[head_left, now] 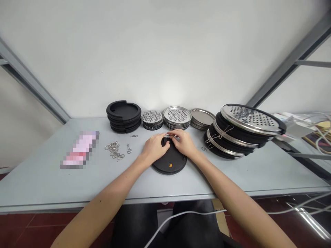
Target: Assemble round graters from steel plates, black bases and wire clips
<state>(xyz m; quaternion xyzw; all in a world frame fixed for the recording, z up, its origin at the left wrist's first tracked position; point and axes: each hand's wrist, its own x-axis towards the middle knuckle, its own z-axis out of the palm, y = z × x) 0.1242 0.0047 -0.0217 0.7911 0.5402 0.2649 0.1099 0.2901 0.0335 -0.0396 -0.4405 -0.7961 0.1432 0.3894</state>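
A round black disc (168, 162) lies on the table in front of me, with a small orange spot (170, 165) on its face. At its far rim, my left hand (154, 147) is closed, its thumb resting over the disc. My right hand (184, 143) is closed from the other side, fingertips meeting those of the left. Between the fingertips shows a thin shiny wire clip (168, 135), mostly hidden. To the left lie a pile of wire clips (113, 148), plus a loose wire clip (128, 148) nearer the disc.
Along the wall stand stacked black rings (124, 122), small grater discs (152, 117), larger perforated discs (177, 115) and plain metal plates (203, 117). Leaning stacked grater assemblies (248, 120) with wire clips are at right. A pixelated pink item (81, 148) lies left. A white cable (181, 214) crosses below.
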